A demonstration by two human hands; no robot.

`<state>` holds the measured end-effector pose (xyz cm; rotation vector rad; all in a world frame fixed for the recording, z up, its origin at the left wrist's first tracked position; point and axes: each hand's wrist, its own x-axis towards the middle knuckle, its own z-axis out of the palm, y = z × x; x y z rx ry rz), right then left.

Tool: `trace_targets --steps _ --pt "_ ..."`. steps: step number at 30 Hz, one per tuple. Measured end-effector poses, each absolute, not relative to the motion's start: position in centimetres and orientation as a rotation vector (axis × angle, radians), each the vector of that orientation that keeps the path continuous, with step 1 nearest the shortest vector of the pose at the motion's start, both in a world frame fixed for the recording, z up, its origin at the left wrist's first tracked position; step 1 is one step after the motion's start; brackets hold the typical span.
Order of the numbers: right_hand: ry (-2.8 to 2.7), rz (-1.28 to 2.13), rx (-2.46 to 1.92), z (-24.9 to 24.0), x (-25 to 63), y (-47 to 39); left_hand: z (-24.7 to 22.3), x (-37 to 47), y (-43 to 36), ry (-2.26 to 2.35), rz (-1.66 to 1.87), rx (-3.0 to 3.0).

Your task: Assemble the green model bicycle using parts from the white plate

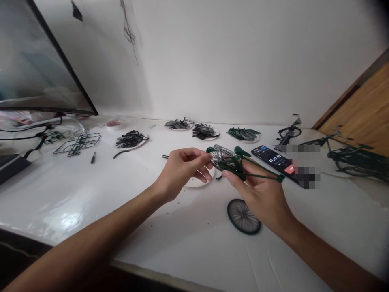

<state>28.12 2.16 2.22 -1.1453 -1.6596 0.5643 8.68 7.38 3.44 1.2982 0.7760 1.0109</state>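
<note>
My right hand (pixel 261 192) grips a dark green model bicycle (pixel 232 166) by its frame, above the table. It has a saddle, a silver rack and a rear wheel; the bare frame tubes point right. At its rear end, the thumb and fingertips of my left hand (pixel 185 164) pinch a small dark green part, partly covered by the fingers. A loose spoked wheel (pixel 244 217) with a dark green rim lies flat below my right hand. Behind my left hand a white plate (pixel 197 183) is partly hidden.
Plates of dark model parts (pixel 132 140) stand along the wall, one with green parts (pixel 243 134). Green sprue frames (pixel 77 142) and a small screwdriver (pixel 93 157) lie left, below a monitor (pixel 36 61). At right are a phone (pixel 273 160) and assembled model bicycles (pixel 349 156).
</note>
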Motion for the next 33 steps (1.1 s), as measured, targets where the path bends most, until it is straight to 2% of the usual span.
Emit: trace_targets --steps 21,33 --pt "-1.639 0.590 -1.094 3.26 27.49 1.65 3.79 8.05 7.57 0.634 0.946 1.299" --pt "-1.747 0.484 -1.086 2.62 28.12 1.83 4.08 7.77 7.67 0.649 0.917 1.310"
